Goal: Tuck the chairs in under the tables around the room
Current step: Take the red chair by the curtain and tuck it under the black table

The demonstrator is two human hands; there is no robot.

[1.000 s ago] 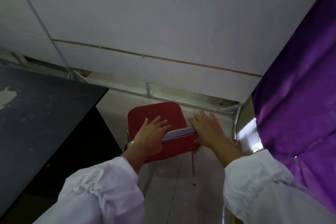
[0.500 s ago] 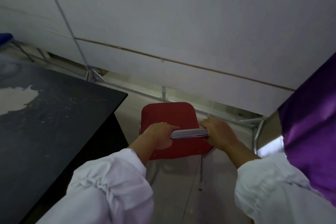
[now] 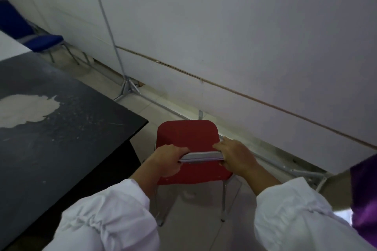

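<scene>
— Red, the chair (image 3: pixel 186 135) we have hold of. Where does it stand?
— On the pale floor tiles (image 3: pixel 193 232), just beside the corner of the black table (image 3: pixel 61 132) and not under it, with its seat toward the white wall (image 3: pixel 244 47).
— And our grip?
— Both hands are curled round the metal top rail (image 3: pixel 201 156) of the backrest. Our left hand (image 3: pixel 166 160) is at its left end and our right hand (image 3: pixel 234 157) at its right end, with our white sleeves (image 3: pixel 106 220) behind them.
— What else do we see?
— A blue chair (image 3: pixel 43 42) well apart by the wall, and purple cloth (image 3: pixel 365 199) at our right.
</scene>
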